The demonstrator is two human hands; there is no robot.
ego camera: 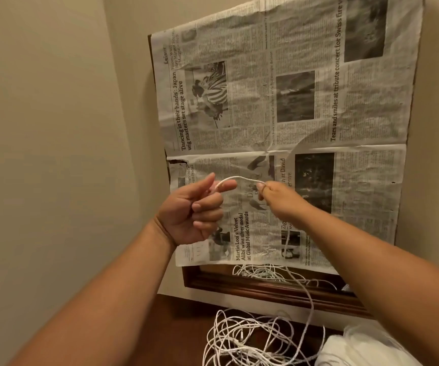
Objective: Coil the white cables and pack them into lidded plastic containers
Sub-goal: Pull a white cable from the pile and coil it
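Both hands, left hand (194,207) and right hand (276,198), pinch the white cable (235,178) (fingers curled).

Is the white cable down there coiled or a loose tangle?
Loose tangle: the white cable sprawls in uneven loops, one strand rising to the right hand.

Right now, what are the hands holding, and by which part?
A white cable. The left hand pinches it between thumb and forefinger; the right hand pinches it further along; the rest hangs down.
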